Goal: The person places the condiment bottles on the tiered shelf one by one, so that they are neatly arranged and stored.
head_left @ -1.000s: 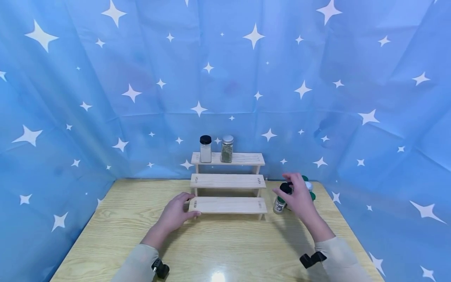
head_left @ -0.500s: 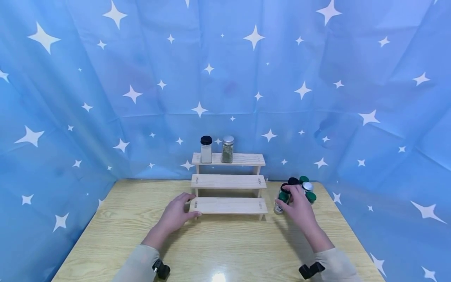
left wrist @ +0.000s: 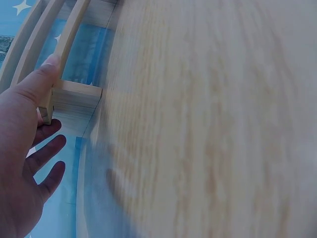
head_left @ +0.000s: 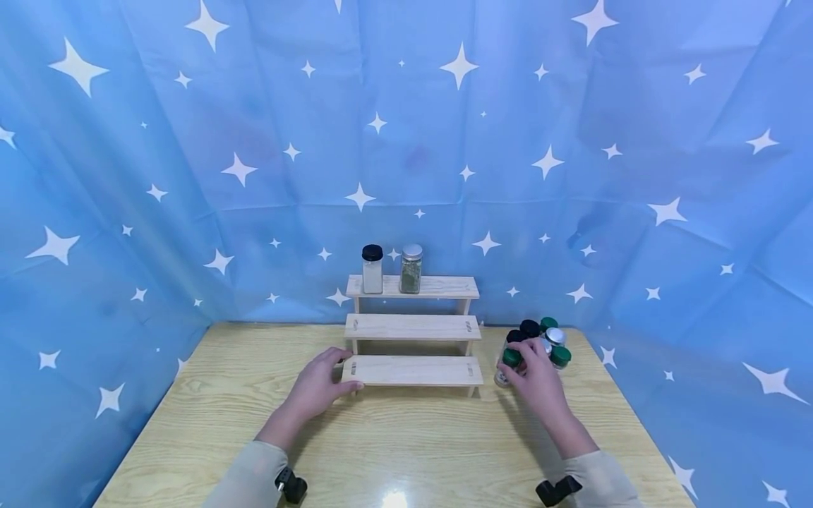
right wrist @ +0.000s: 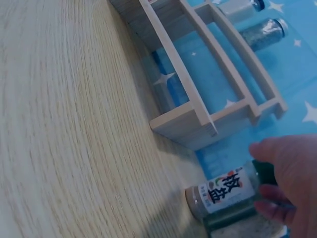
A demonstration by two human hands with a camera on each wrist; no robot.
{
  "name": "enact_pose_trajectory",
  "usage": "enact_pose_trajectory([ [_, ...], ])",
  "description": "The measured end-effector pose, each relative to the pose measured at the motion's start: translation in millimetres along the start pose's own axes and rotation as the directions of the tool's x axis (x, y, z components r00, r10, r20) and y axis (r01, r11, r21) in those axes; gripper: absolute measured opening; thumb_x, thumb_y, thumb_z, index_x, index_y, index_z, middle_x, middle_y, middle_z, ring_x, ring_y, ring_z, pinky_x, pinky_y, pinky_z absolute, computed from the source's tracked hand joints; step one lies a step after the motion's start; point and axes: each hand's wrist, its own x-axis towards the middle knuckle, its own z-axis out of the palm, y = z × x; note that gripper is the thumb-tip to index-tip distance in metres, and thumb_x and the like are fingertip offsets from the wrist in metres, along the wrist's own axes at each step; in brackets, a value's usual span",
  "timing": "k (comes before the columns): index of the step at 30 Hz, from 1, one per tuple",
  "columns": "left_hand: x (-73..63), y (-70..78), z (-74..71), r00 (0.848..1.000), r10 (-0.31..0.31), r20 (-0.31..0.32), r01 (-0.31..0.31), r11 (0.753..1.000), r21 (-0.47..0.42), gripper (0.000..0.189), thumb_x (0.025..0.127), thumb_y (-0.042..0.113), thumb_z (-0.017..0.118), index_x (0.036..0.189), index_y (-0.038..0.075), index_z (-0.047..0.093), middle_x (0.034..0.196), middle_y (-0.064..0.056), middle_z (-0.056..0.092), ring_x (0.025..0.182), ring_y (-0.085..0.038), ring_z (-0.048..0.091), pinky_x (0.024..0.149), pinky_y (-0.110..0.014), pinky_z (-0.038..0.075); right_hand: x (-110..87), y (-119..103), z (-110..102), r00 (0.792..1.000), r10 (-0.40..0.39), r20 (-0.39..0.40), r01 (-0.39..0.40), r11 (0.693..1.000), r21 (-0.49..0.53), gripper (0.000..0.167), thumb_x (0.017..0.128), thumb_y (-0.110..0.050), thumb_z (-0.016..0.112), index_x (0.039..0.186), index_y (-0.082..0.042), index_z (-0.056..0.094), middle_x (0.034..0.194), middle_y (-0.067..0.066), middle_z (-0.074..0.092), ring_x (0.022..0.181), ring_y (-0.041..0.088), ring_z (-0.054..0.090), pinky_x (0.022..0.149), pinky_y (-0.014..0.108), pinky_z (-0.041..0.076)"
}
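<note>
A three-step wooden spice rack (head_left: 413,370) stands at the back of the table. My left hand (head_left: 314,384) grips the left end of its lowest step, thumb on the front edge in the left wrist view. On the right, my right hand (head_left: 538,377) pinches the green cap of a spice jar (right wrist: 225,191) between thumb and fingers. This jar has a white label with dark characters and stands on the table. Up on the top step are a black-lidded jar (head_left: 372,276) of white contents and a silver-lidded jar (head_left: 411,276) of green flakes.
Several more jars crowd around the right hand, among them a black-lidded jar (head_left: 529,328), a silver-lidded jar (head_left: 555,336) and a green-lidded jar (head_left: 561,356). A blue star-patterned curtain (head_left: 419,141) hangs close behind the table (head_left: 406,444).
My right hand has come down and closed its thumb and fingers on the green-capped spice jar. My left hand keeps its hold on the rack.
</note>
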Motion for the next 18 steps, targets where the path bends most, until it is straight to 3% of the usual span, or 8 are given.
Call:
enact_pose_trajectory([
  [8, -1.1, -0.1, 0.6, 1.000, 0.007, -0.003, -0.007, 1.000, -0.014, 0.074, 0.092, 0.046, 0.092, 0.150, 0.008, 0.065, 0.147, -0.007, 0.067, 0.138, -0.035, 0.063, 0.114, -0.056, 0.054, -0.8, 4.0, 3.1, 1.000, -0.006, 0.014, 0.006, 1.000, 0.009, 0.040, 0.097, -0.007, 0.087, 0.132, -0.003, 0.070, 0.124, 0.015, 0.054, 0.085, 0.019, 0.059, 0.070, 0.029, 0.054],
  [13, -1.3, 0.8, 0.4, 1.000, 0.002, 0.001, -0.002, 1.000, -0.011, 0.073, 0.093, 0.046, 0.091, 0.150, 0.008, 0.065, 0.148, -0.007, 0.067, 0.138, -0.034, 0.063, 0.115, -0.056, 0.054, -2.6, 4.5, 3.0, 0.998, 0.036, 0.045, -0.037, 0.999, 0.004, 0.043, 0.097, -0.007, 0.086, 0.136, -0.005, 0.067, 0.121, 0.018, 0.062, 0.091, 0.026, 0.062, 0.074, 0.039, 0.056],
  [18, -1.7, 0.2, 1.0, 1.000, 0.001, 0.001, -0.001, 1.000, -0.009, 0.074, 0.093, 0.045, 0.091, 0.151, 0.008, 0.065, 0.148, -0.007, 0.067, 0.139, -0.034, 0.062, 0.115, -0.056, 0.053, -4.2, 6.8, 4.1, 0.999, 0.031, 0.038, -0.033, 0.999, 0.043, 0.040, 0.098, -0.010, 0.087, 0.134, -0.008, 0.069, 0.111, 0.011, 0.067, 0.085, 0.022, 0.060, 0.070, 0.034, 0.054],
])
